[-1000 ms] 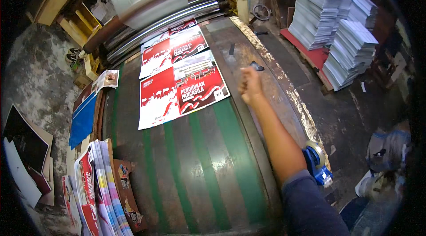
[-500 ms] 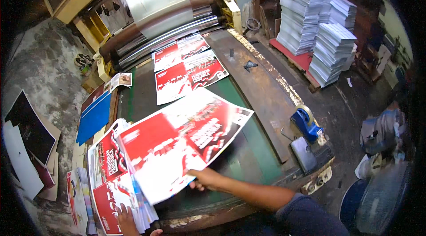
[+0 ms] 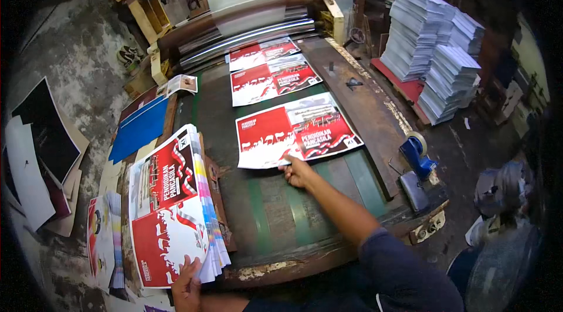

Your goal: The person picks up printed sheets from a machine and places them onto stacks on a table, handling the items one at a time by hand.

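Note:
My right hand point(image 3: 299, 172) pinches the near edge of a red and white printed cover sheet point(image 3: 267, 127). That sheet lies nearly flat over the machine's dark feed table point(image 3: 272, 218). Beyond it two similar sheets point(image 3: 252, 82) lie in line toward the metal rollers point(image 3: 252, 33). At the near left stands a thick stack of printed cover sheets point(image 3: 161, 215), its side edges fanned in many colours. My left hand point(image 3: 186, 285) is at the stack's near corner, fingers closed on the top sheet's edge; part of the grip is hidden.
A blue tape dispenser point(image 3: 419, 156) and a dark flat case point(image 3: 414, 190) sit on the table's right edge. Tall stacks of white paper point(image 3: 419, 30) stand on a pallet at right. Blue sheets point(image 3: 138, 127) lie at left, above loose dark boards point(image 3: 47, 130).
My right hand has carried the sheet away from the stack, forward and right, and laid it down behind the other two. My left hand's spread fingers have drawn in at the stack's near corner.

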